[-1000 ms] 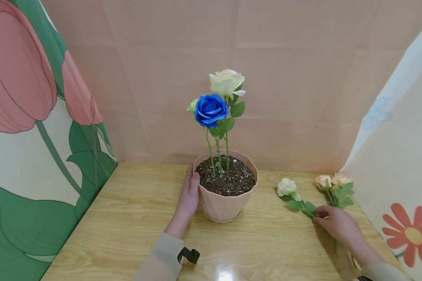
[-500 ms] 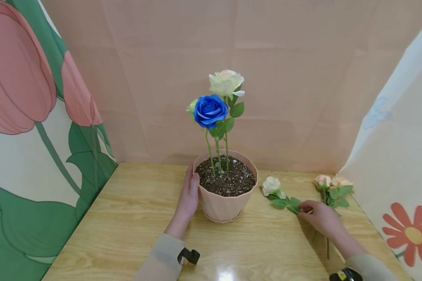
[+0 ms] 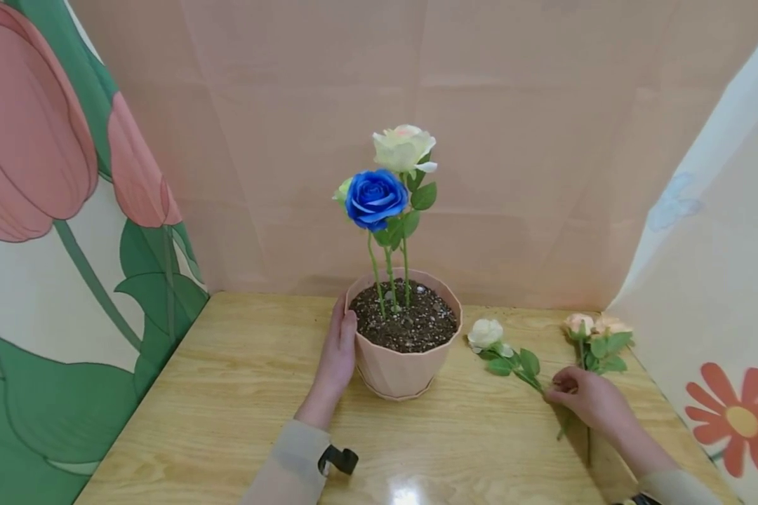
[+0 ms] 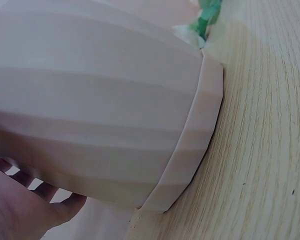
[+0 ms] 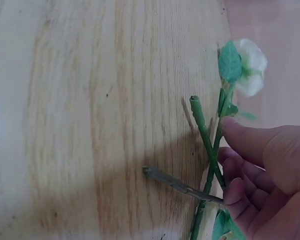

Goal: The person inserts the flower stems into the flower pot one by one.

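Observation:
My left hand (image 3: pixel 336 354) holds the left side of a pink flower pot (image 3: pixel 401 372), thumb near the rim; in the left wrist view the fingertips are hidden by the pot wall (image 4: pixel 90 100). Dark soil (image 3: pixel 426 326) fills the pot. A blue rose (image 3: pixel 376 200), a taller white rose (image 3: pixel 404 149) and a partly hidden pale green bloom (image 3: pixel 342 191) stand in it. To the right, my right hand (image 3: pixel 590 400) pinches the stem of a short white rose (image 3: pixel 485 335) low over the table. In the right wrist view, thumb and curled fingers meet at its green stem (image 5: pixel 217 142).
Peach roses (image 3: pixel 596 326) lie at the table's back right, their stems running under my right hand. A dark cut stem (image 5: pixel 170 180) crosses the white rose's stem. Pink cloth (image 3: pixel 290 140) hangs behind the wooden table (image 3: pixel 246 393), with flower-printed panels (image 3: pixel 742 421) at both sides.
The short white rose has come left toward the pot with my right hand. Over the last half second that hand shifted slightly back right, lower along the stem. My left hand stays on the pot.

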`<action>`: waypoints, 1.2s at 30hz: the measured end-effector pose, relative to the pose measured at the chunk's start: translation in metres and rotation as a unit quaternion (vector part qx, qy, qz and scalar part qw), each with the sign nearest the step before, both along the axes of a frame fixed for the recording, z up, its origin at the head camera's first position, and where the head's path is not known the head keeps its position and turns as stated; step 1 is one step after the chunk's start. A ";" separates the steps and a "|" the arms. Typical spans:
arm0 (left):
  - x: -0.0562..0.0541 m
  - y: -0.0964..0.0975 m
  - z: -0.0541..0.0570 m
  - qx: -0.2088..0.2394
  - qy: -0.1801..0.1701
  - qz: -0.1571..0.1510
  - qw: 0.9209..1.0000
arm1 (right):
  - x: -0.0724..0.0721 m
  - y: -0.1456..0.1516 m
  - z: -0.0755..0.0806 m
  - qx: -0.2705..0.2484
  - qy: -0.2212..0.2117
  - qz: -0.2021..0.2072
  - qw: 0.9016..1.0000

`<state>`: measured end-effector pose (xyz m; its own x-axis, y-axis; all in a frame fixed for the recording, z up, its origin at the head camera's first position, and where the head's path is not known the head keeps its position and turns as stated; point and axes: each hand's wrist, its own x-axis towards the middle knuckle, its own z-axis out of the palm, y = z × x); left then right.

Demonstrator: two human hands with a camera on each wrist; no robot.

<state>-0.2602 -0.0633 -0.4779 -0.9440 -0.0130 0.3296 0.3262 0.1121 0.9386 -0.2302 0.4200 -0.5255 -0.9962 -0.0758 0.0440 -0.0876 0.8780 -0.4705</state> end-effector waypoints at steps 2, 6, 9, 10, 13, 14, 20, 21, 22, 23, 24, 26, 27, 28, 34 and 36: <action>0.000 0.000 0.000 0.002 -0.002 -0.002 1.000 | 0.000 0.000 -0.001 0.006 -0.004 0.009 1.000; 0.000 0.000 0.000 0.004 0.001 -0.004 1.000 | -0.001 -0.001 -0.001 0.024 -0.005 0.033 0.999; 0.000 0.000 0.000 0.002 0.003 -0.001 1.000 | 0.000 -0.003 0.002 0.039 -0.004 0.046 0.998; 0.000 0.000 0.000 0.003 0.005 -0.001 1.000 | 0.000 -0.004 0.003 0.043 -0.003 0.050 0.998; 0.000 0.001 0.000 0.003 0.007 -0.002 1.000 | 0.000 -0.004 0.005 0.047 -0.008 0.061 0.997; -0.001 0.001 0.000 0.004 0.008 -0.002 1.000 | 0.000 -0.004 0.005 0.048 -0.011 0.066 0.997; 0.000 0.000 -0.001 0.002 0.006 -0.002 1.000 | -0.001 -0.004 0.008 0.055 -0.029 0.097 0.993; 0.000 0.000 -0.001 0.002 0.006 -0.002 1.000 | -0.001 -0.005 0.008 0.059 -0.026 0.100 0.993; 0.000 0.000 -0.001 0.002 0.007 -0.002 1.000 | -0.001 -0.005 0.008 0.064 -0.019 0.103 0.992; 0.000 0.000 -0.001 0.003 0.008 -0.001 1.000 | -0.001 -0.006 0.008 0.069 -0.014 0.107 0.992; 0.000 0.000 -0.002 0.004 0.011 -0.002 1.000 | -0.001 -0.006 0.007 0.072 -0.011 0.108 0.992; 0.000 0.000 -0.002 0.004 0.012 -0.002 1.000 | 0.000 -0.006 0.006 0.073 -0.011 0.108 0.991; 0.000 0.000 -0.002 0.004 0.013 -0.002 1.000 | 0.000 -0.007 0.006 0.069 -0.016 0.103 0.992; 0.000 0.000 -0.002 0.003 0.014 -0.003 1.000 | 0.001 -0.006 0.006 0.063 -0.020 0.100 0.993; -0.001 0.000 -0.003 -0.001 0.013 0.001 1.000 | 0.002 -0.005 0.007 0.017 -0.011 0.079 0.997; 0.000 0.000 -0.002 0.001 0.010 0.003 1.000 | 0.002 -0.005 0.010 0.008 0.003 0.073 0.997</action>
<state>-0.2605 -0.0635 -0.4801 -0.9368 -0.0194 0.3493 0.3451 0.1124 0.9318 -0.2285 0.4150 -0.5160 -0.9740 -0.2214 0.0470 -0.2181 0.8628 -0.4561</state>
